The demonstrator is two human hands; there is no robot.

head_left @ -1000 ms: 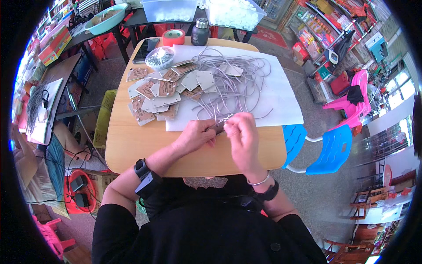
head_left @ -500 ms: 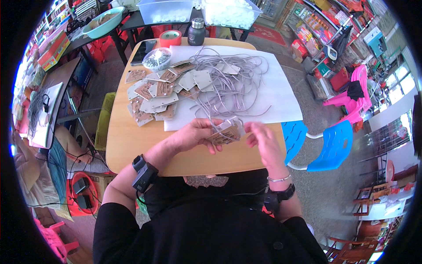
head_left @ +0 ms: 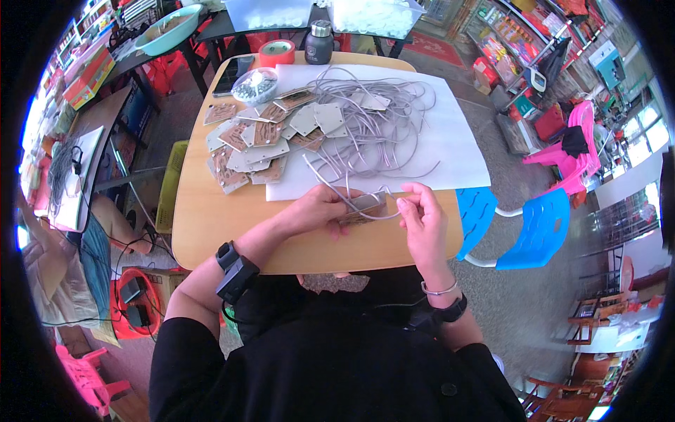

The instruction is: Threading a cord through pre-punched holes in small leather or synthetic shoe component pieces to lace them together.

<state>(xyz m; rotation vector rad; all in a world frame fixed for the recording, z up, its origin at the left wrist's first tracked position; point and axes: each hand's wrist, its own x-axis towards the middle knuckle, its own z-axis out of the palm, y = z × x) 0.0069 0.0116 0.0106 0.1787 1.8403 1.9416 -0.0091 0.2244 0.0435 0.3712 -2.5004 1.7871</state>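
Grey-brown board [head_left: 368,203]: left end covered and gripped by left hand [head_left: 320,209] | grey cord [head_left: 378,217] laid across | right hand [head_left: 426,216] just rightward; whether cord is pinched cannot be told

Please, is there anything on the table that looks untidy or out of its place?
Yes: at least one pale board lies among the loosely tangled grey cords, apart from the overlapping heap of boards. I see nothing spilled.

Windows [head_left: 656,135] at right glare white; the rim bends, darkening.
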